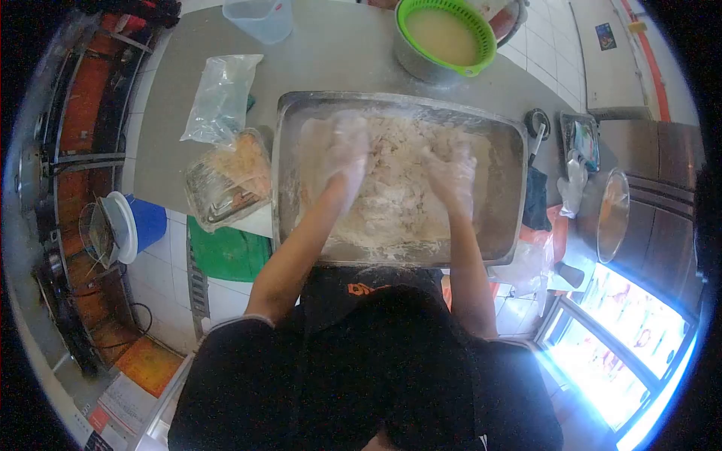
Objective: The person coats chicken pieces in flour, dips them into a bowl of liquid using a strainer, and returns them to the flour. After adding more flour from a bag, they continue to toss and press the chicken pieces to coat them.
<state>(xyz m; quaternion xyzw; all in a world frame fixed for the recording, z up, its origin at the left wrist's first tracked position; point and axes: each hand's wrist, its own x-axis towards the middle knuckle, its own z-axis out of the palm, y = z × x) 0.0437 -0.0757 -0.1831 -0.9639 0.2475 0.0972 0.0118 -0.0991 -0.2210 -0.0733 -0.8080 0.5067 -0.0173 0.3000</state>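
A deep metal tray (511, 158) holds a heap of pale flour (391, 199), with lumpy, floury pieces (395, 139) towards its far side. Both my hands are over the heap, coated white with flour. My left hand (350, 146) is at the left part of the heap, its fingers smeared by motion. On the right side, my right hand (453, 169) hangs over the flour, somewhat blurred, with the thumb apart from the other fingers. I cannot tell whether either hand has flour in it.
Left of the tray lie a clear plastic bag (222, 98) and a plastic-wrapped container (229, 180). A green colander (481, 56) with pale liquid sits over a pot behind. A clear jug (259, 19) stands at the far left. Rightward are a metal bowl (614, 214) and a lit display fridge (617, 331).
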